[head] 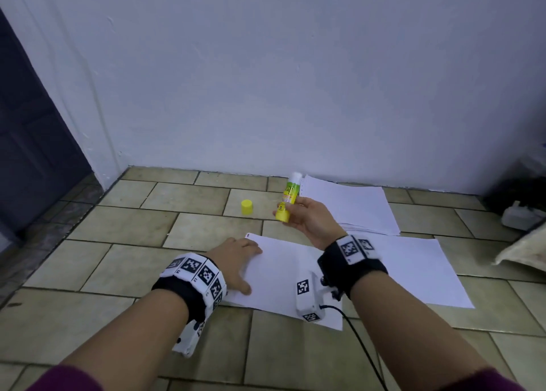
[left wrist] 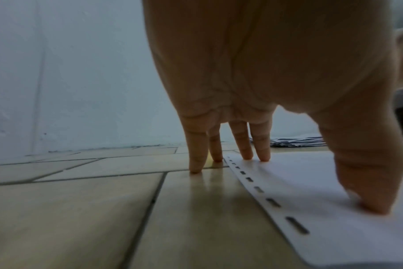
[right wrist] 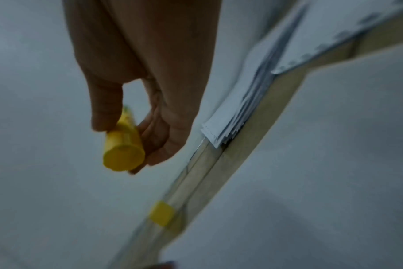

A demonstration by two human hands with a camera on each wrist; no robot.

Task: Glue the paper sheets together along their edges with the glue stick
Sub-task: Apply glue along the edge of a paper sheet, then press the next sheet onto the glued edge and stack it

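Your right hand (head: 307,219) holds the glue stick (head: 288,197) up off the floor, thumb and fingers (right wrist: 157,138) curled round the lower end near its yellow base, the white uncapped tip pointing up and away from you. Its yellow cap (head: 247,207) stands on the floor tiles (head: 124,225) to the left, well apart from the stick. Your left hand (head: 236,265) lies spread and nearly flat at the left edge of the near paper sheet (head: 283,275): in the left wrist view the thumb and two fingertips (left wrist: 262,154) press on the sheet beside its row of punched slots, and the other two rest on the tile just past the edge. A second sheet (head: 422,266) lies to the right, seemingly tucked under the first, and a stack of more sheets (head: 351,204) sits behind, near the wall (head: 295,80).

The stick is light and rigid, but the glue tip is probably soft, so grip the barrel mid-way and press gently. The paper is thin and will likely slide on smooth tile and wrinkle under a dragging stroke; keep your left hand pinning it close to the line you glue, and stroke away from that hand. The punched margin may tear most easily.
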